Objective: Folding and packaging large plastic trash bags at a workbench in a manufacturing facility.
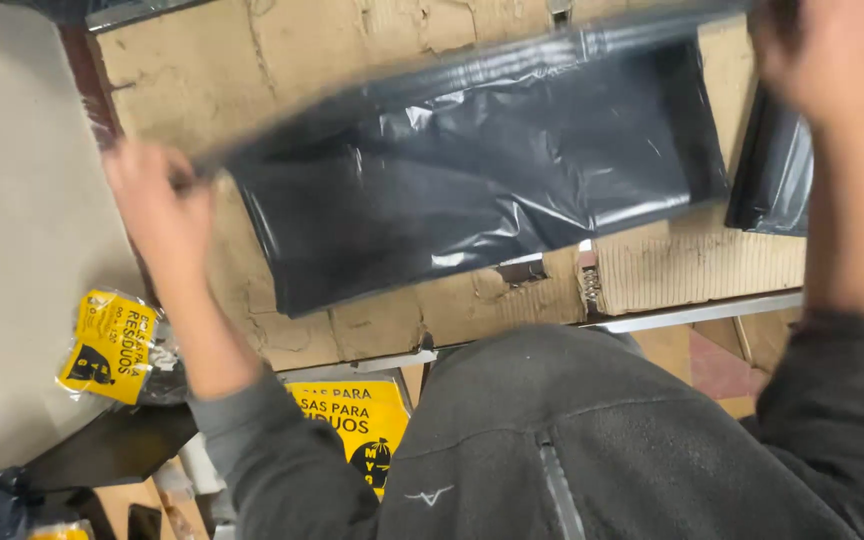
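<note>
Black plastic bag (472, 175) stretches flat between my hands above the cardboard-covered table (282, 50). My left hand (157, 205) pinches its corner at nine o'clock; my right hand (817, 60) is blurred at one o'clock, closed on the other end. A second black sheet (772, 170) lies at three o'clock. Yellow labelled packages sit low: one wrapped pack (112, 345) at eight o'clock, another (357, 425) at six, partly behind my grey sleeve (282, 460).

Both arms reach up the frame in grey sleeves, spread wide. The left hand (157, 205) at centre left is closed, fingers curled. The right hand (820, 55), upper right, is blurred, its grip unclear.
</note>
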